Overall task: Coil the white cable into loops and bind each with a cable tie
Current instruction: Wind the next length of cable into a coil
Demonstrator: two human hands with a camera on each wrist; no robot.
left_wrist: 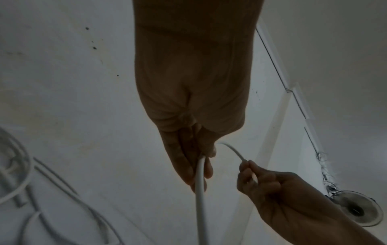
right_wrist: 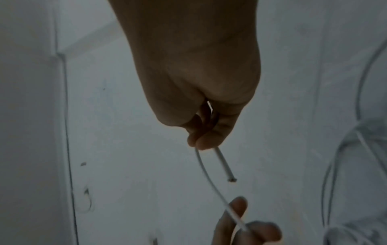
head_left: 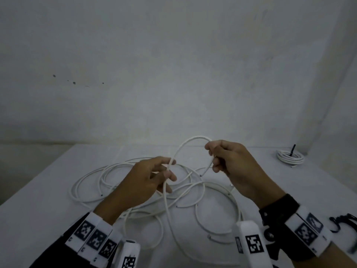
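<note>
A long white cable arches in the air between my two hands above the table. My left hand grips the cable with curled fingers where it rises from the pile; the left wrist view shows the cable running down out of the left hand. My right hand pinches the cable near its end, and the cut end sticks out below the right hand. The loose remainder of the cable sprawls in tangled loops on the white table.
A finished white coil with a black tie sticking up lies at the table's far right. Black cable ties lie at the right edge near my wrist. A white wall stands close behind the table.
</note>
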